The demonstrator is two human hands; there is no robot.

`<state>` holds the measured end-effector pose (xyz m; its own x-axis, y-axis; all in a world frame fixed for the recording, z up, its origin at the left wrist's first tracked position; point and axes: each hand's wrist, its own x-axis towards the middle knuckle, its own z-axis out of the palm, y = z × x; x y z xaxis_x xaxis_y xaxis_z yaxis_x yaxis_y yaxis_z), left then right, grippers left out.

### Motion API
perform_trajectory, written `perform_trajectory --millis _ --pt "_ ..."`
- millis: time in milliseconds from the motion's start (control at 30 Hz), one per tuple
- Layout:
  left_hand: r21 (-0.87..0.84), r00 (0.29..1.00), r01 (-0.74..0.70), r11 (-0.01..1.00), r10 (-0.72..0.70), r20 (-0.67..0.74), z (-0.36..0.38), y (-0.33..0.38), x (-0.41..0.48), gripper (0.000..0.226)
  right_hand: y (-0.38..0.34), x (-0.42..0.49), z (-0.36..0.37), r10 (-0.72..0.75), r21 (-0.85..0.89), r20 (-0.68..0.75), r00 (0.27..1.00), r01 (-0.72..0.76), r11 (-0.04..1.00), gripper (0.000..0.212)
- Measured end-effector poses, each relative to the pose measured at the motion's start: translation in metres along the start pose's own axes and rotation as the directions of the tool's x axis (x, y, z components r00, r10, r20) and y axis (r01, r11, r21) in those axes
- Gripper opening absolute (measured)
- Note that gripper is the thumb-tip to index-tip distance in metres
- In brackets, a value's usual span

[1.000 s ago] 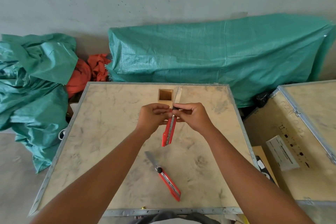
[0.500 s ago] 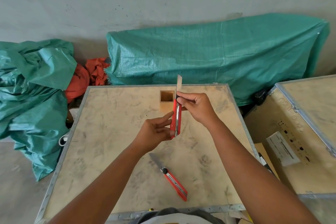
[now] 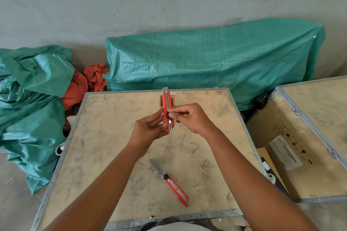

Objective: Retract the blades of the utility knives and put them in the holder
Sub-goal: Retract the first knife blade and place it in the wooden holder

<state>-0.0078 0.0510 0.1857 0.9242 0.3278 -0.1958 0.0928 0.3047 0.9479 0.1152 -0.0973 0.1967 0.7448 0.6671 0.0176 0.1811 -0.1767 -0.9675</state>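
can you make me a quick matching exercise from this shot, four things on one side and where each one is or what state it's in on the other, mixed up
Things:
1. held knife
2. second knife
3. wooden holder
4. right hand

States or places:
A. lying flat on the crate top with its blade out
B. fingertips pinching the black slider knob
C. upright in the left hand, blade almost fully in
D. standing near the far edge, partly hidden behind the held knife

Pairs: 1-C, 2-A, 3-D, 4-B

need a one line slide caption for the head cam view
Both hands hold a red utility knife upright in front of the wooden holder, while a second knife lies blade-out on the crate top.
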Motion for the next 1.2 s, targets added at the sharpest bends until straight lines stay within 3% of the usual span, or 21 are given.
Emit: perform_trajectory --millis 233,367,467,667,833,1067,1200 --pt "-0.054 0.999 0.029 0.998 -0.031 -0.025 -0.003 -0.005 -0.008 0.052 -0.002 -0.015 0.003 -0.026 -0.147 0.093 0.995 0.039 0.988 0.024" --pt "-0.05 0.999 0.039 0.998 -0.038 0.016 -0.005 -0.002 -0.013 0.052 -0.008 -0.021 0.0 -0.021 -0.206 0.159 0.987 0.054 0.977 0.034" --pt "-0.048 0.997 0.034 0.998 -0.031 0.07 -0.006 0.002 -0.017 0.058 -0.015 -0.023 -0.004 -0.022 -0.249 0.196 0.98 0.072 0.966 0.028" --pt "-0.05 0.995 0.019 0.999 -0.014 0.101 -0.003 0.003 -0.019 0.061 -0.014 -0.028 -0.004 -0.07 -0.289 0.093 0.993 0.094 0.953 0.018" --pt "-0.057 0.997 0.008 0.998 -0.004 0.073 0.0 0.001 -0.018 0.057 -0.017 -0.031 -0.007 -0.134 -0.292 0.106 0.985 0.159 0.943 0.034" --pt "-0.055 0.999 0.006 0.998 -0.004 0.043 0.003 0.004 -0.014 0.054 -0.015 -0.025 -0.006 -0.196 -0.286 0.044 0.98 0.2 0.937 0.024" --pt "-0.074 0.999 0.004 0.997 -0.001 0.041 0.003 0.006 -0.012 0.052 -0.018 -0.025 -0.011 -0.171 -0.278 0.073 0.983 0.185 0.943 0.032"
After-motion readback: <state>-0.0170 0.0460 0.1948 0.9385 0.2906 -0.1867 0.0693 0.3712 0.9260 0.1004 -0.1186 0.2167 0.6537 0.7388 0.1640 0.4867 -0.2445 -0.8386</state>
